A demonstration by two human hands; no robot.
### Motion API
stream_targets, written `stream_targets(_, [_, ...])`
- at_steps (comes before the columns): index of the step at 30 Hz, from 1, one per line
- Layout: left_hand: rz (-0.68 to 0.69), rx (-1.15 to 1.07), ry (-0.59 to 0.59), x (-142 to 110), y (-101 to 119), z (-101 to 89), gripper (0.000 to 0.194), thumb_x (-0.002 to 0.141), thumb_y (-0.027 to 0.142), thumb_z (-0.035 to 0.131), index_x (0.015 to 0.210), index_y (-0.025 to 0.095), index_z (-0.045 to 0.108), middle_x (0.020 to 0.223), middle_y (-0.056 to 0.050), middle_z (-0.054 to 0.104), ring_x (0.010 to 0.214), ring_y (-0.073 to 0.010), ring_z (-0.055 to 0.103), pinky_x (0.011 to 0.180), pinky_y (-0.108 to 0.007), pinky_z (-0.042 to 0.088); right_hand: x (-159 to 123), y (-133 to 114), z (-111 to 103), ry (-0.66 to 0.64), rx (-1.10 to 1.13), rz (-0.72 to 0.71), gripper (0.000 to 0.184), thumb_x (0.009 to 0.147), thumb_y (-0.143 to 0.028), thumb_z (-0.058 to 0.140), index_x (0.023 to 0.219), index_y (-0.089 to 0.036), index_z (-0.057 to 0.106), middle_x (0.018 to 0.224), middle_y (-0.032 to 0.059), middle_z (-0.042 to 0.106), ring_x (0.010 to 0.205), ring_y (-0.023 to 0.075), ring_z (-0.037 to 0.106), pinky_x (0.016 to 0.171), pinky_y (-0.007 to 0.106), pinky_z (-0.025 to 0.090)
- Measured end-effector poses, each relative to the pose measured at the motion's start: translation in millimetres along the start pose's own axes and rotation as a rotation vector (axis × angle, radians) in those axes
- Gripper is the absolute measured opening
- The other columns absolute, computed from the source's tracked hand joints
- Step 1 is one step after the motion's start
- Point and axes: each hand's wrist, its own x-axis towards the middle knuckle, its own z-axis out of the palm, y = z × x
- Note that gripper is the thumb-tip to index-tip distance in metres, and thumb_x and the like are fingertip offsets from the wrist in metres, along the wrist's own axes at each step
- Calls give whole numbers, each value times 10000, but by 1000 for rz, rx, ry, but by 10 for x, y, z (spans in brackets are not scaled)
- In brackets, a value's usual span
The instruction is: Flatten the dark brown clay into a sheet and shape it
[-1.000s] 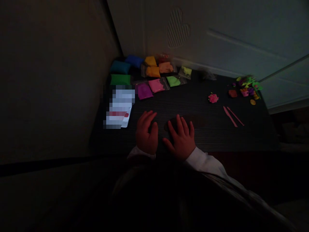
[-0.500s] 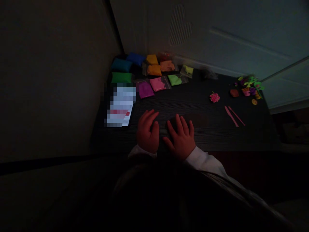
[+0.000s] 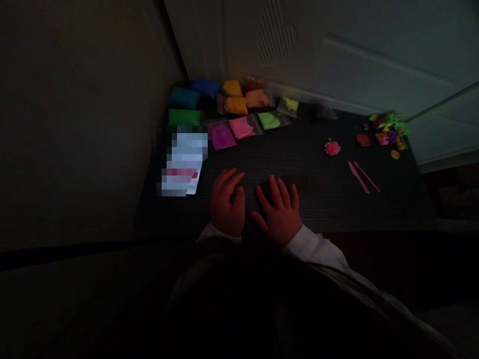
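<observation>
My left hand (image 3: 227,203) rests near the front of the dark table (image 3: 262,162), fingers loosely curved and thumb apart, with nothing visible in it. Beside it, my right hand (image 3: 280,212) lies flat with its fingers spread on the tabletop. A lit phone (image 3: 193,183), its screen pixelated, is to the left of my left hand. Beyond the hands are a purple clay packet (image 3: 223,137), a pink one (image 3: 241,127) and a light green one (image 3: 269,120). To the right lie a pink flower (image 3: 332,148) and two slim pink modelling tools (image 3: 358,177).
Further packets stand at the back left, among them blue (image 3: 206,88), green (image 3: 183,117) and orange (image 3: 236,105). Small colourful clay pieces (image 3: 391,130) cluster at the right end by a brown lump (image 3: 362,140). A pale panel with a heart relief (image 3: 277,37) rises behind the table.
The view has shifted slightly, so everything sits a little further left or higher. Both hands keep the same pose on the table.
</observation>
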Motion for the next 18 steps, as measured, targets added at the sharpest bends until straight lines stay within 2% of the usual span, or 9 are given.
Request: stream_targets(18, [-3,1,6,0,11,-1,283,803,180,439,1039,170,595,1151,-62,565,1140,-173,463,999,-368,360,-3,0,-20,-23,10,-31,580,811,-559,352,1308,-259,351,1443,141,163,1321,288,124,1020,549,48])
